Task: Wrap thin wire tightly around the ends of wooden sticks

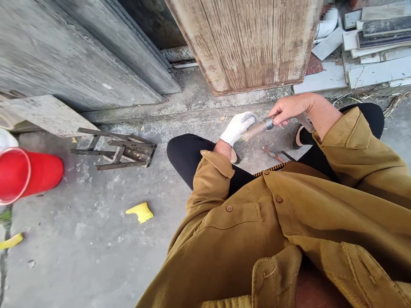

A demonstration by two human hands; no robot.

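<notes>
My left hand point(238, 127) wears a white knitted glove, its fingers curled at the near part of a round wooden stick point(256, 130). Grey wire point(268, 123) is wound around the stick's far part. My bare right hand point(291, 108) is closed at the wire-wound part, thumb and fingers pressed together. Beyond that hand, a pale length point(305, 122) shows under my wrist; I cannot tell whether it belongs to the stick. On the ground below lie a thin reddish-brown tool point(274, 154) and a dark narrow piece point(289, 157), both partly hidden.
A small wooden stool point(120, 147) lies tipped over on the concrete at left, near a red bucket point(45, 172) on its side. Yellow scraps point(141, 212) lie on the floor. Ahead stands a worn wooden door point(247, 42); stacked boards and tiles point(382, 51) are at right.
</notes>
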